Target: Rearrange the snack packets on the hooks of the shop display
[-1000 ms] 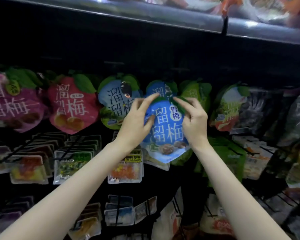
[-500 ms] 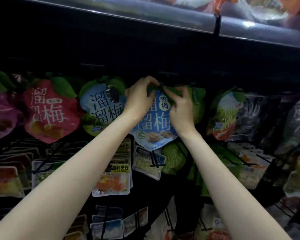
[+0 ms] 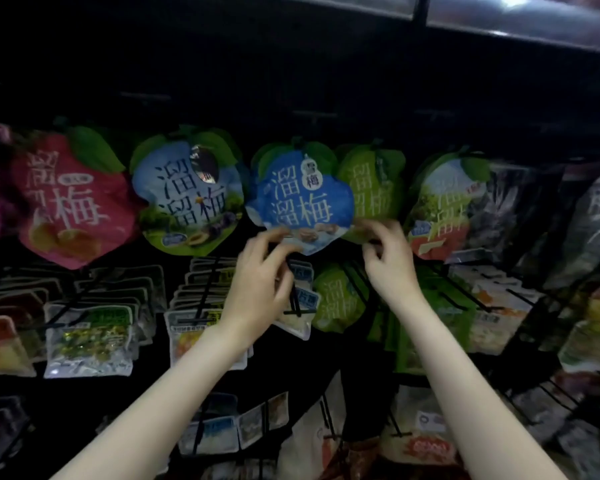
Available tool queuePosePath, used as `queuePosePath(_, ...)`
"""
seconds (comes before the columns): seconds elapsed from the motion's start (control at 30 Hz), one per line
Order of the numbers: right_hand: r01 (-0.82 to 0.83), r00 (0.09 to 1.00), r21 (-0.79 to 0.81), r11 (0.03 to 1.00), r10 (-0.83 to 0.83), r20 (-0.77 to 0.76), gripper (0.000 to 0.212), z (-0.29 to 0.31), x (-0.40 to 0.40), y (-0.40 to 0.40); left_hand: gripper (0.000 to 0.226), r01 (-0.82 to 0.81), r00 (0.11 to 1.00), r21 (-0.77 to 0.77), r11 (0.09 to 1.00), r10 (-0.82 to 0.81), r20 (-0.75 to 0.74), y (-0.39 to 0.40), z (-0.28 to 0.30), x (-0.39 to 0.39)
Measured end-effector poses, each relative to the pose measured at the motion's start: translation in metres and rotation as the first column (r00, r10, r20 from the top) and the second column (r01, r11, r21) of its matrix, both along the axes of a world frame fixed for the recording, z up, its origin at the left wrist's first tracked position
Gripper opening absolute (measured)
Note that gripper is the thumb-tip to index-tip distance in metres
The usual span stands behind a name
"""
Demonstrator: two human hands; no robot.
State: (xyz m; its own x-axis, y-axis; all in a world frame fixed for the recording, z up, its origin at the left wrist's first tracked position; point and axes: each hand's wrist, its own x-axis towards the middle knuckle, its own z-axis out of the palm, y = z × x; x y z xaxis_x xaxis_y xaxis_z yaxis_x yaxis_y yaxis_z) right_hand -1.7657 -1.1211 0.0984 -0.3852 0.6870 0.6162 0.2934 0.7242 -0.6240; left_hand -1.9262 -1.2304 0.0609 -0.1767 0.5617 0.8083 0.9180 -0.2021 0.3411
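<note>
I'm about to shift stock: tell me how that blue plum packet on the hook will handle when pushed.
The blue plum packet looks like a thin pouch, so probably floppy and light. Hanging from its top on a hook, it would likely swing. Its film looks glossy, possibly slippery for the left hand below.

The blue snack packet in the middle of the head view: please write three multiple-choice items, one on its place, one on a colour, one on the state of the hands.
1. The blue packet hangs:
A. left of a green packet
B. on the bottom row
C. at the far left

2. The packet at the left, with large white characters, is:
A. yellow
B. red
C. black

3. The hands are:
A. at the blue packet's lower edge
B. at its top
C. out of view

Key: 1 A, green adjoins its right. 2 B, red packet. 3 A, left hand and right hand meet the bottom.
</note>
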Motion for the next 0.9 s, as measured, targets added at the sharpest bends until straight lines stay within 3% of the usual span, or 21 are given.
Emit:
queuePosePath(0.1, -0.037, 0.999, -0.075, 0.996, 0.037, -0.006, 0.031, -0.036, 0.014, -0.002, 0.028, 0.150, 0.986, -0.248, 0.957, -0.125, 0.111, 0.010, -0.012, 0.011)
queuePosePath(0.2, -0.008, 0.999, -0.014, 1.000, 0.007, -0.043, 0.026, -0.039, 0.025, -0.001, 0.031, 0.193, 0.980, -0.396, 0.898, -0.160, 0.115, 0.018, -0.007, 0.019)
queuePosePath(0.27, -0.011, 0.998, -0.033, 0.999, 0.009, -0.058, 0.026, -0.037, 0.035, 0.003, 0.034, 0.144, 0.989, -0.379, 0.914, -0.145, 0.027, 0.017, -0.003, 0.029)
queuePosePath(0.37, -0.049, 0.997, -0.204, 0.978, 0.035, -0.073, 0.028, -0.052, 0.051, 0.012, 0.038, 0.084, 0.988, -0.364, 0.928, -0.123, -0.088, 0.020, -0.004, 0.056)
queuePosePath(0.5, -0.108, 0.992, -0.339, 0.935, 0.080, -0.096, 0.036, -0.081, 0.061, 0.022, 0.052, -0.039, 0.994, -0.408, 0.912, -0.008, -0.113, 0.043, -0.015, 0.086)
queuePosePath(0.63, -0.274, 0.948, -0.508, 0.817, 0.140, -0.285, 0.042, -0.106, 0.058, 0.047, 0.058, -0.072, 0.996, -0.328, 0.942, 0.083, 0.020, 0.072, -0.016, 0.100)
queuePosePath(0.7, -0.235, 0.968, -0.503, 0.832, 0.156, -0.196, 0.041, -0.120, 0.054, 0.062, 0.057, 0.015, 0.964, -0.334, 0.942, 0.075, 0.256, 0.086, -0.021, 0.105)
queuePosePath(0.77, -0.213, 0.977, -0.437, 0.874, 0.195, -0.086, 0.047, -0.131, 0.046, 0.081, 0.053, 0.071, 0.868, -0.353, 0.933, 0.116, 0.482, 0.098, -0.032, 0.099)
queuePosePath(0.9, -0.158, 0.985, -0.266, 0.951, 0.172, 0.029, 0.062, -0.135, 0.011, 0.119, 0.057, 0.086, 0.890, -0.418, 0.904, 0.118, 0.440, 0.110, -0.056, 0.081)
